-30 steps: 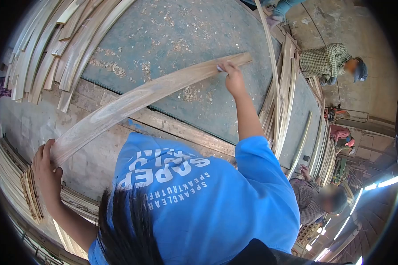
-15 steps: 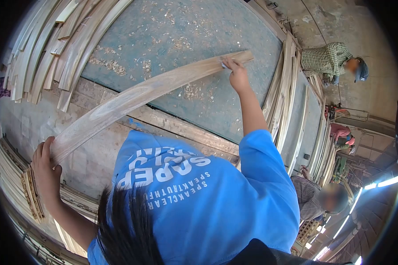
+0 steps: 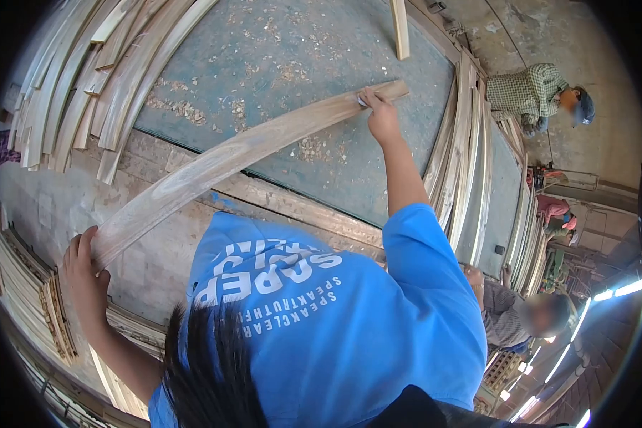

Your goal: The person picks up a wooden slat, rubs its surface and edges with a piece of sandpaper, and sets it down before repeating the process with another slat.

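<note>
A long wooden board, bowed by the lens, lies slanting over the edge of the blue-green tabletop, its near end sticking out past it. My left hand is closed round that near end, thumb on one side and fingers on the other. Toward the far end, my right hand presses on the board's face with bent fingers. Under those fingers shows a small pale item, mostly hidden, whose kind I cannot make out.
Wood shavings litter the tabletop. Stacked boards lie at upper left, more strips on the right. Another strip juts in at the top. Co-workers stand at the right, one in a checked shirt, another in a striped top.
A wooden strip has appeared at the top of the tabletop. My left hand and the board's near end sit slightly further right; my right hand is almost unmoved. The striped-top co-worker has shifted.
</note>
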Motion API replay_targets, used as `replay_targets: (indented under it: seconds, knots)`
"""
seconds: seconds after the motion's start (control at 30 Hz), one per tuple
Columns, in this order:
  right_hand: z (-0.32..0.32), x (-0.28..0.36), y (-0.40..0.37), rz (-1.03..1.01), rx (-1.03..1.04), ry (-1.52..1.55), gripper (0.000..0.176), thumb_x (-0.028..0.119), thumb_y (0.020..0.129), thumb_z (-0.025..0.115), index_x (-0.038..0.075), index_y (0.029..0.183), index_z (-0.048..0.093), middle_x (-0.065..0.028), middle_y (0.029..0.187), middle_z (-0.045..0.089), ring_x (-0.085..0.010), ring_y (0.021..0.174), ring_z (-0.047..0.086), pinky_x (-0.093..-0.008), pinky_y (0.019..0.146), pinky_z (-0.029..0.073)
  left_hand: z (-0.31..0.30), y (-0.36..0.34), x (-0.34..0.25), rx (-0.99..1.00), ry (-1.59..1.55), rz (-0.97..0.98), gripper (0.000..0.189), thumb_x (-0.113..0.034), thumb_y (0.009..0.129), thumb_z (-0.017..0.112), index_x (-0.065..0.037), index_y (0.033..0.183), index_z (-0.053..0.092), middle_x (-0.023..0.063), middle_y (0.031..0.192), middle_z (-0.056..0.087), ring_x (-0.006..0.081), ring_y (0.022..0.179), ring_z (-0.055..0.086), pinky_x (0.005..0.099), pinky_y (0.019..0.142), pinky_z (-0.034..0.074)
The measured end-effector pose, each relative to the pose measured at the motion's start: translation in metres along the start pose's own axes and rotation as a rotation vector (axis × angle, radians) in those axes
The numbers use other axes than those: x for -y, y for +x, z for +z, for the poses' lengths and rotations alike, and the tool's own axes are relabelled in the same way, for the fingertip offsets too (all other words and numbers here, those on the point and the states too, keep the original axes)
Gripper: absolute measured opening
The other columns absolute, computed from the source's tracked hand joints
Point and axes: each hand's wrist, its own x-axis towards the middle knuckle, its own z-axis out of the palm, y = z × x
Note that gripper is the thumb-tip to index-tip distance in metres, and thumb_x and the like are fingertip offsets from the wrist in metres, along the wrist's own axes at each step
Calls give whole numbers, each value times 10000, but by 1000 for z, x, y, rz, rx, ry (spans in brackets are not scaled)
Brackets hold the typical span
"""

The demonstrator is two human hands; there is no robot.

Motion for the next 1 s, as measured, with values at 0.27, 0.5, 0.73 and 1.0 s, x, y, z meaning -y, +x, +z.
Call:
replay_targets:
  seconds: [0.27, 0.5, 0.73, 1.0]
  knots:
    - [-16, -73, -10, 309, -157, -127, 603, -106, 734, 493, 82, 1268, 698, -204, 1238, 690, -389, 1161, 641, -465, 994, 507, 22, -5, 33, 299, -396, -84, 711, 121, 646, 601, -89, 1325, 593, 112, 1167, 647, 253, 1011, 618, 360, 907, 505]
    - [-14, -32, -43, 164, -195, -27, 648, -124, 725, 462, 56, 1314, 664, -189, 1267, 686, -369, 1222, 617, -450, 1034, 484, 33, -7, 21, 1117, -978, -265, 522, -31, 712, 717, 48, 1219, 624, 101, 920, 678, 199, 827, 671, 339, 790, 553]
    - [-2, 21, -54, 227, -73, -77, 723, -135, 721, 446, 59, 1403, 588, -151, 1231, 710, -363, 1192, 635, -449, 1020, 503, 14, -6, 11, 877, -803, -119, 614, -187, 573, 924, 26, 1078, 646, 129, 917, 679, 228, 820, 674, 356, 778, 547]
    - [-11, -15, -26, 26, 44, -72, 702, -145, 715, 428, 63, 1354, 630, -183, 1231, 702, -366, 1185, 642, -427, 1035, 503, 4, -1, 17, 709, -633, 77, 673, -204, 514, 958, -14, 1083, 655, 111, 949, 674, 230, 943, 629, 359, 851, 490]
